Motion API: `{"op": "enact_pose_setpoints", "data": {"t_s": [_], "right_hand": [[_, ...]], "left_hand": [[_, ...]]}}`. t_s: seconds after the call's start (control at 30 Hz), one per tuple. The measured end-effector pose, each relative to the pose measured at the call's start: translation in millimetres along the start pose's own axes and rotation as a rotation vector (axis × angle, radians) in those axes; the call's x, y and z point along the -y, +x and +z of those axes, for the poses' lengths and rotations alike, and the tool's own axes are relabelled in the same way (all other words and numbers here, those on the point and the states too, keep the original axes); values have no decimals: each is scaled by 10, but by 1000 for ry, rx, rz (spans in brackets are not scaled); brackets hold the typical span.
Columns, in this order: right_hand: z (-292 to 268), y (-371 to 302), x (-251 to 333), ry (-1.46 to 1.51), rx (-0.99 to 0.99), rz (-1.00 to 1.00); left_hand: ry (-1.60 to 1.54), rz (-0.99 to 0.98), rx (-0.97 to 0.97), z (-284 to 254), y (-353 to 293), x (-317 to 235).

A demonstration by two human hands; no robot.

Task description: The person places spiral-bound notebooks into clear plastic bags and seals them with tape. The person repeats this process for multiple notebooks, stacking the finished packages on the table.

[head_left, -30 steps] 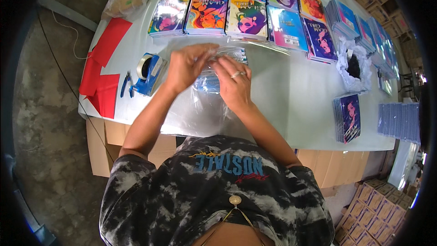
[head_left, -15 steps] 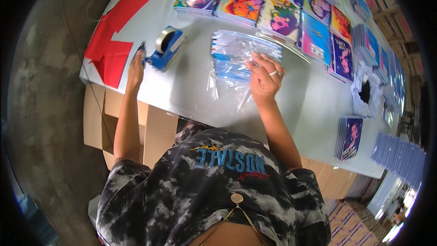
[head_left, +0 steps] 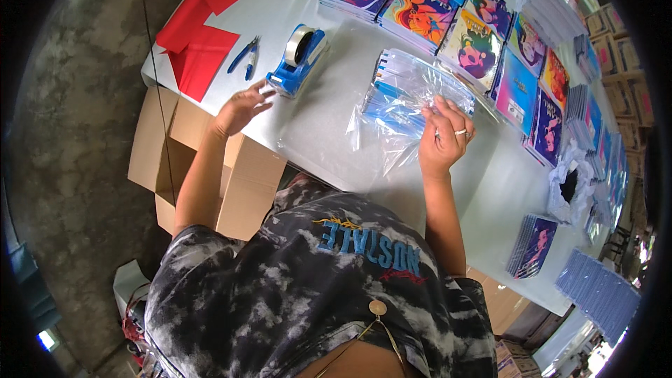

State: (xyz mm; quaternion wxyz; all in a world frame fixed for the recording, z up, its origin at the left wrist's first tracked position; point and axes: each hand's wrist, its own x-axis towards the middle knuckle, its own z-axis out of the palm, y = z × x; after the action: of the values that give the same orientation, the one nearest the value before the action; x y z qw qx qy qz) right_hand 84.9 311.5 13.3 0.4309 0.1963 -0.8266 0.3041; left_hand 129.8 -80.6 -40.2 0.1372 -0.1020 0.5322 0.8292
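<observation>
My right hand (head_left: 446,138), with a ring on one finger, pinches the clear plastic bag (head_left: 402,122) around a bundle of notebooks (head_left: 402,73). Blue and white edges show through the crinkled film, and a loose flap spreads toward me. My left hand (head_left: 242,109) holds nothing; its fingers are apart near the table's front edge. Just beyond those fingertips stands a blue tape dispenser (head_left: 299,63) with a roll of clear tape. Blue-handled nippers (head_left: 245,57) lie between the dispenser and some red sheets (head_left: 203,59).
Stacks of colourful spiral notebooks (head_left: 420,7) cover the table's far side. At right are a small notebook stack (head_left: 533,245), a crumpled plastic bag (head_left: 568,185) and a bluish stack (head_left: 600,294). An open cardboard box (head_left: 245,189) sits below the front edge at left.
My left hand has let go of the nippers, which now lie on the table, and has come closer to the tape dispenser. My right hand still grips the plastic. The whole view has shifted.
</observation>
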Motion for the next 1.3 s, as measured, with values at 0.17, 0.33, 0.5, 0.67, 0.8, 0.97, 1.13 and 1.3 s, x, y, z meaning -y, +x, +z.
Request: {"op": "enact_pose_setpoints", "data": {"t_s": [0.17,0.33,0.5,0.67,0.8,0.97,1.13,1.3], "right_hand": [[51,-34,-39,19,-27,12],[5,-9,-35,7,25,25],[-1,-1,-26,9,38,16],[-4,5,-26,0,42,12],[-7,13,-9,23,31,27],[8,-8,-39,3,11,27],[-14,6,-30,1,17,21],[-116,102,69,-79,217,115]], "left_hand": [[1219,360,-937,269,294,-110],[1193,489,-1207,1143,378,-135],[1187,365,-1237,752,530,-56],[1185,254,-1344,371,683,-98],[994,404,-1463,26,688,-11],[369,1190,-567,1630,390,-598],[189,204,-108,2821,140,7],[246,117,-271,2673,313,527]]}}
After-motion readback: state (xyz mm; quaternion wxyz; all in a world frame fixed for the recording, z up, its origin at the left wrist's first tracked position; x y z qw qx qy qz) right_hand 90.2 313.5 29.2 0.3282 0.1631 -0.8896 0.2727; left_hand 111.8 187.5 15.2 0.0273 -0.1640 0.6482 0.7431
